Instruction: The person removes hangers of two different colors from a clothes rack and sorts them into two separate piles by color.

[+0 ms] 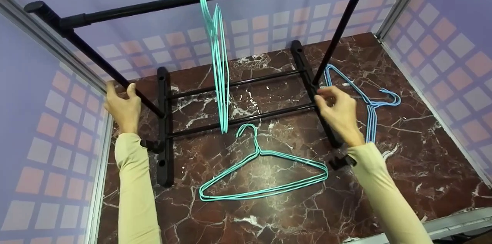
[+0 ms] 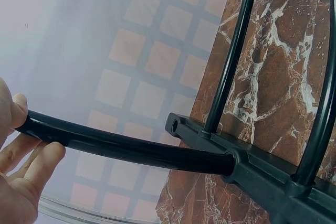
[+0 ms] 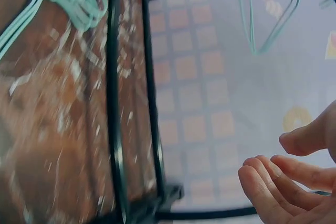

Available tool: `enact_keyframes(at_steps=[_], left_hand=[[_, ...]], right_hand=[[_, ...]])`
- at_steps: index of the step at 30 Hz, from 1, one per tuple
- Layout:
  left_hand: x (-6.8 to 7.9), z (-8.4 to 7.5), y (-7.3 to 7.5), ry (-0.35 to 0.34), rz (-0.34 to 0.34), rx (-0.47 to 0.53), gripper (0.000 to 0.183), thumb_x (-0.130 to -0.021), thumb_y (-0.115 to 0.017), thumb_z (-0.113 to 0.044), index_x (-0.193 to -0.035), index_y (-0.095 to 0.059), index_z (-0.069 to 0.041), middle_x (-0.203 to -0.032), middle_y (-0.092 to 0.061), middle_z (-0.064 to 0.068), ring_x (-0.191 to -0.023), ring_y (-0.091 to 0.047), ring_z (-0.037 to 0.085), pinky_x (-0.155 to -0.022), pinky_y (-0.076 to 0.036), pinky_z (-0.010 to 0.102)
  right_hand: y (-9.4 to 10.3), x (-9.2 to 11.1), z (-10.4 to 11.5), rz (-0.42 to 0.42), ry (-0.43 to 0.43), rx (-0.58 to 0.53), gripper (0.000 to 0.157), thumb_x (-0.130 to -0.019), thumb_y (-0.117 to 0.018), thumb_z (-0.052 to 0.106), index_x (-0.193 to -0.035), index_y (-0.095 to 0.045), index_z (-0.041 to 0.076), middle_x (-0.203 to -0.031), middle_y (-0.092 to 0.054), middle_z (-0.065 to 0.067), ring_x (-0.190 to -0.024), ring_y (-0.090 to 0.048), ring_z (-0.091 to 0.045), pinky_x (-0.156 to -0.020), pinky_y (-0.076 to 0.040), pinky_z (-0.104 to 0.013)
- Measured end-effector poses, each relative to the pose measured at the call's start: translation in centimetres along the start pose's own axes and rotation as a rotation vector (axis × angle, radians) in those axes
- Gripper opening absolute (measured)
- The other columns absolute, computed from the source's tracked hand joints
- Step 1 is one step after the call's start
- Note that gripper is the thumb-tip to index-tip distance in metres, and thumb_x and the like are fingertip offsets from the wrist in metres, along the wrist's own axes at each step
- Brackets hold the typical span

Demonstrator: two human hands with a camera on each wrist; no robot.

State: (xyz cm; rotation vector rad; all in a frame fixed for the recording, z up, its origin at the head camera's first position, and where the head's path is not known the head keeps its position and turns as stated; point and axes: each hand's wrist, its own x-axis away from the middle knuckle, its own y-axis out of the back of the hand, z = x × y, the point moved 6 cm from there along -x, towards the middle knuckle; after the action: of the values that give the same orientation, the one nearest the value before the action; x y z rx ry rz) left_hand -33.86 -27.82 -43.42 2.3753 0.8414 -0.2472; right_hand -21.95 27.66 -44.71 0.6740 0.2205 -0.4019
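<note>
A black garment rack (image 1: 153, 7) stands on the marbled surface. My left hand (image 1: 125, 109) holds the rack's left post (image 2: 126, 148) partway up, thumb on one side and fingers on the other in the left wrist view. Beside the right post (image 1: 342, 25), near its foot, is my right hand (image 1: 340, 111). Its fingers are loosely bent with nothing between them, and in the right wrist view thumb and fingertips stay apart. Several mint-green wire hangers (image 1: 220, 75) hang from the top bar. More mint-green hangers (image 1: 258, 152) lie stacked flat in front of the rack.
Blue hangers (image 1: 371, 105) lie right of the rack, partly behind my right hand and forearm. Two lower bars (image 1: 269, 114) join the rack's black feet (image 1: 165, 175). Printed panels (image 1: 453, 63) wall in the back and both sides.
</note>
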Motion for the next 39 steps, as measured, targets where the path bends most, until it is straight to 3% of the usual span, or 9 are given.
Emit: enact_keyframes(at_steps=[4,8,19,25,33,39], left_hand=[[-0.1,0.1,-0.1,0.008,0.018,0.003,0.031,-0.095,-0.067,-0.019,-0.119,-0.060,0.000,-0.105,-0.070,0.019,-0.104,-0.062,0.040,-0.098,-0.045,0.044],[-0.1,0.2,-0.1,0.034,0.041,0.012,0.031,-0.096,-0.066,-0.019,-0.120,-0.059,-0.002,-0.109,-0.069,0.018,-0.107,-0.058,0.038,-0.102,-0.042,0.043],[-0.1,0.1,-0.2,0.018,0.037,0.024,0.030,-0.096,-0.067,-0.018,-0.119,-0.060,-0.001,-0.107,-0.072,0.018,-0.098,-0.065,0.033,-0.097,-0.048,0.041],[-0.1,0.1,-0.2,-0.021,0.014,0.027,0.028,-0.096,-0.067,-0.018,-0.116,-0.060,0.001,-0.103,-0.071,0.018,-0.093,-0.068,0.031,-0.092,-0.050,0.038],[-0.2,0.2,0.1,-0.049,0.005,0.037,0.028,-0.094,-0.068,-0.018,-0.115,-0.062,0.001,-0.105,-0.069,0.021,-0.102,-0.062,0.040,-0.096,-0.045,0.046],[-0.2,0.4,0.1,-0.060,-0.002,0.048,0.027,-0.094,-0.070,-0.017,-0.112,-0.062,0.002,-0.104,-0.069,0.021,-0.103,-0.063,0.041,-0.096,-0.045,0.047]], right_hand=[[-2.0,-0.4,2.5,0.059,0.015,-0.076,0.018,-0.090,-0.071,0.007,-0.106,-0.074,-0.001,-0.094,-0.076,-0.014,-0.074,-0.066,-0.014,-0.067,-0.047,-0.012],[-3.9,-0.6,4.9,0.103,0.047,-0.132,0.017,-0.090,-0.070,0.006,-0.105,-0.073,0.000,-0.094,-0.076,-0.014,-0.078,-0.068,-0.018,-0.072,-0.051,-0.017],[-6.7,-0.3,10.9,0.179,0.146,-0.174,0.017,-0.091,-0.071,0.010,-0.106,-0.073,0.003,-0.095,-0.076,-0.010,-0.083,-0.071,-0.021,-0.077,-0.055,-0.033],[-8.1,-0.4,13.4,0.223,0.176,-0.225,0.018,-0.092,-0.069,0.010,-0.108,-0.072,0.002,-0.097,-0.076,-0.010,-0.083,-0.072,-0.020,-0.076,-0.058,-0.031],[-10.1,0.0,16.5,0.281,0.205,-0.306,0.021,-0.094,-0.069,0.013,-0.112,-0.071,0.001,-0.100,-0.076,-0.011,-0.086,-0.072,-0.020,-0.076,-0.059,-0.028],[-11.5,0.4,17.9,0.322,0.200,-0.352,0.028,-0.095,-0.069,0.018,-0.114,-0.069,-0.002,-0.099,-0.075,-0.013,-0.086,-0.072,-0.021,-0.075,-0.059,-0.026]])
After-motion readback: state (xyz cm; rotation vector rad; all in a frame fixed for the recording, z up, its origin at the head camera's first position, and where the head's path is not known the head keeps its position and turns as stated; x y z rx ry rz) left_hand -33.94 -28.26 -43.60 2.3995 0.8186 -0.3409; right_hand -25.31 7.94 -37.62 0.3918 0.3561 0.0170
